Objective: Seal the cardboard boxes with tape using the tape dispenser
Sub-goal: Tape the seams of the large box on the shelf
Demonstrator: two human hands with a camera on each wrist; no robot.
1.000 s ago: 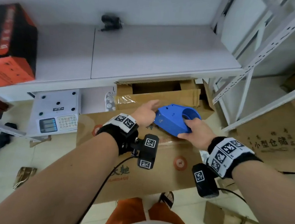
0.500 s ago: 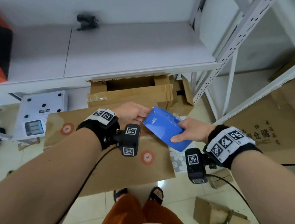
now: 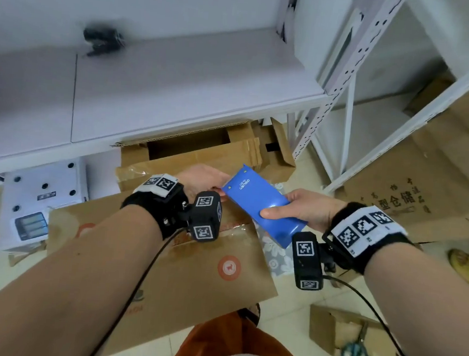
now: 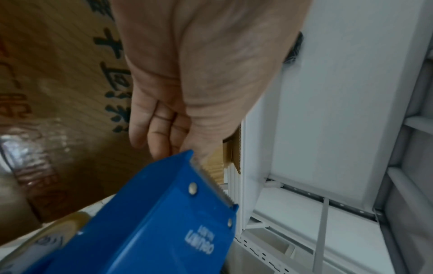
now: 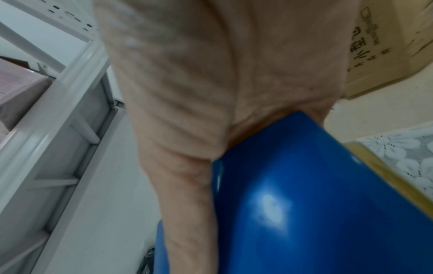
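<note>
With the right hand (image 3: 306, 211) wrapped round the blue tape dispenser (image 3: 262, 205) above the cardboard box (image 3: 192, 275) and the left hand (image 3: 202, 179) at its serrated end (fingers hidden, so can't tell if they're pinching tape), I'd pull the tape straight along the seam.

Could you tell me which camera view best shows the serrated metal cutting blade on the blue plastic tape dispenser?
The left wrist view: the serrated metal cutting blade runs along the blue plastic tape dispenser edge, teeth visible. The head view shows only the dispenser's flat top; the right wrist view only its glossy rounded back.
</note>
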